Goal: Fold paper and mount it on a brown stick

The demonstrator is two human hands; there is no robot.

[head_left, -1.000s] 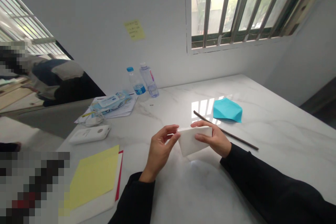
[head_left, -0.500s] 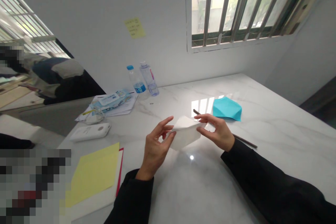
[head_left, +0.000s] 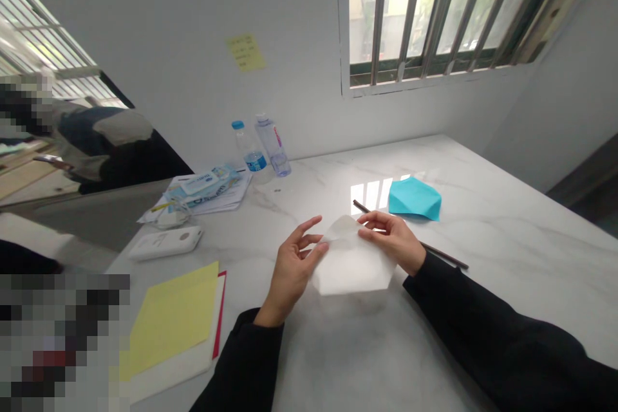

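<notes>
A folded piece of white paper (head_left: 355,267), shaped like an envelope with a pointed top, is held just above the table between my two hands. My left hand (head_left: 294,267) pinches its left edge between thumb and fingers, with the index finger stretched out. At the upper right edge, my right hand (head_left: 393,238) grips the paper with thumb and fingertips. Behind my right hand lies a thin dark stick (head_left: 447,255), partly hidden by the hand. Beyond it a folded turquoise paper (head_left: 415,198) rests on the table.
On the left are yellow paper (head_left: 176,315) over white and red sheets, a white device (head_left: 167,243), and a wipes packet (head_left: 203,185) on papers. Two plastic bottles, one blue-capped (head_left: 251,151) and one clear (head_left: 274,148), stand by the wall. Another person (head_left: 106,135) is at far left.
The white paper has tilted so its broad face now shows, its lower edge nearer me. My right hand has shifted slightly left along its top edge.
</notes>
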